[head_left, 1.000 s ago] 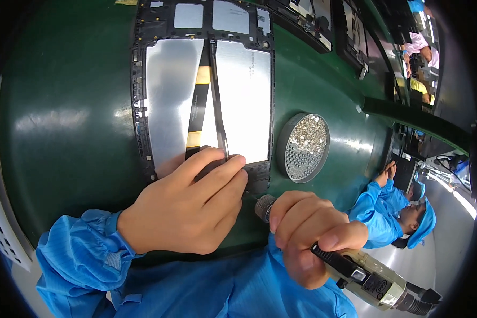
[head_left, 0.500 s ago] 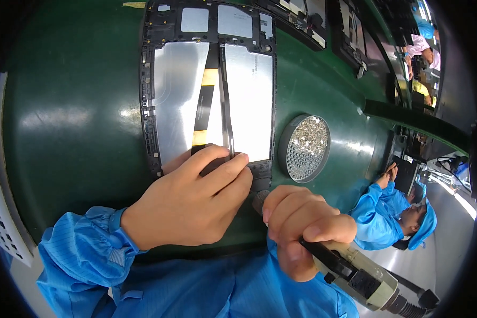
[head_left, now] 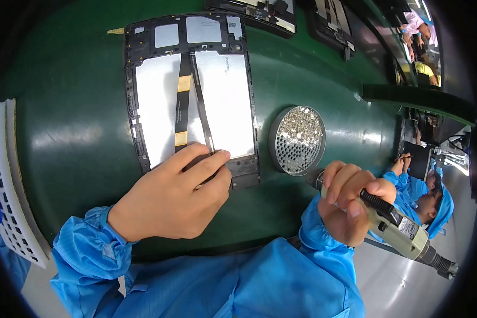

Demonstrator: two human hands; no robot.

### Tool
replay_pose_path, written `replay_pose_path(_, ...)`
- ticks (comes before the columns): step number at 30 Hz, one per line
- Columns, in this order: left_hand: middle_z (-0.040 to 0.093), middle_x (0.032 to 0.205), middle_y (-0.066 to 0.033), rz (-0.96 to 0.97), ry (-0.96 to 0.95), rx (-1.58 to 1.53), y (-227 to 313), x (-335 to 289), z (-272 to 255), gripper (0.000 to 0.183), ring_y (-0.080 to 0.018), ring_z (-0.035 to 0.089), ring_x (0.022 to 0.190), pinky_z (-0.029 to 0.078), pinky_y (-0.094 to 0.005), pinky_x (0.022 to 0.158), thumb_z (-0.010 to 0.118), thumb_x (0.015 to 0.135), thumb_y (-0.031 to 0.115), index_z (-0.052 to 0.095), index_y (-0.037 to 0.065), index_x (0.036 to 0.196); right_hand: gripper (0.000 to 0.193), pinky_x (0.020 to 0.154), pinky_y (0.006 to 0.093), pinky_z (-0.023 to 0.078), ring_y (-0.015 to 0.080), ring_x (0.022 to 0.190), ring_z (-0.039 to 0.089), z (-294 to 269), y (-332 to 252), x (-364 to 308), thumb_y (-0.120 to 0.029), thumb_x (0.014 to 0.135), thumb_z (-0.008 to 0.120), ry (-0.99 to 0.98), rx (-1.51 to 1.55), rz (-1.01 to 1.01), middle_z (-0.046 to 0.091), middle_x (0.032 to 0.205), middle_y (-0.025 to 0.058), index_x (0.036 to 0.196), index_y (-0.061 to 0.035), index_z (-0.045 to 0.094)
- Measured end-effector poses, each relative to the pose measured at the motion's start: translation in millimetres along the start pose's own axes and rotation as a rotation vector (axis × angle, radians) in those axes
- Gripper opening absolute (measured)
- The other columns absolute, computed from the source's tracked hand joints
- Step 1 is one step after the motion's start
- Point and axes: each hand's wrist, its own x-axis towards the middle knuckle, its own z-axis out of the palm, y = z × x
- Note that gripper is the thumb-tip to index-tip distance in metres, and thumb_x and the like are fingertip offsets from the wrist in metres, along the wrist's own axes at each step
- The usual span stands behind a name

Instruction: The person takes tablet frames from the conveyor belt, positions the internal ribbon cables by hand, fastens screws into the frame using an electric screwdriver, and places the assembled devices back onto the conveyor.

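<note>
Since the left hand (head_left: 172,199) is draped over the lower end of the tablet-like frame (head_left: 225,106), which lies flat on the green surface (head_left: 79,122), I'd guess it's steadying it; can't tell if those bent fingers (head_left: 213,160) pinch anything. Right hand (head_left: 355,199) is wrapped around the powered screwdriver (head_left: 411,233), nose just beside the round dish (head_left: 274,143) of tiny metal parts (head_left: 302,126), presumably parked there for easy reach.

The rectangular metal-backed frame (head_left: 228,106) is silver edged with black, its flat ribbon cable (head_left: 182,110) gold-banded black, the cylindrical power screwdriver (head_left: 411,237) khaki-and-black.
</note>
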Motion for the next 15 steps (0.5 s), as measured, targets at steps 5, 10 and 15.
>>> replay_pose_path(5, 0.059, 0.1, -0.0123, -0.069, -0.074, -0.121, 0, 9, -4, 0.012, -0.0317, 0.057, 0.108, 0.045, -0.0437, 0.091, 0.068, 0.073, 0.008, 0.061, 0.005, 0.081, 0.034, 0.056, 0.0369, 0.044, 0.0194, 0.055, 0.051, -5, 1, -2, -0.006, 0.079, 0.059, 0.026, 0.003, 0.01, 0.051, 0.063, 0.007, 0.111, -0.0044, 0.049)
replay_pose_path(10, 0.057, 0.106, -0.0152, -0.129, 0.003, -0.024, 12, -9, 0, 0.019, -0.0333, 0.055, 0.112, 0.045, -0.0451, 0.093, 0.069, 0.071, 0.007, 0.065, 0.004, 0.09, 0.033, 0.058, 0.0372, 0.043, 0.0189, 0.056, 0.05, -13, 5, -3, -0.007, 0.081, 0.061, 0.052, 0.026, -0.016, 0.05, 0.064, 0.0065, 0.112, -0.0045, 0.049)
replay_pose_path(15, 0.047, 0.128, -0.0195, -0.293, 0.006, 0.11, 29, -19, 7, 0.035, -0.0397, 0.045, 0.122, 0.037, -0.0544, 0.101, 0.069, 0.073, 0.005, 0.068, 0.012, 0.107, 0.034, 0.058, 0.0365, 0.043, 0.0186, 0.056, 0.05, -16, 6, -2, -0.006, 0.081, 0.061, 0.13, 0.048, -0.038, 0.049, 0.064, 0.0057, 0.111, -0.0042, 0.048)
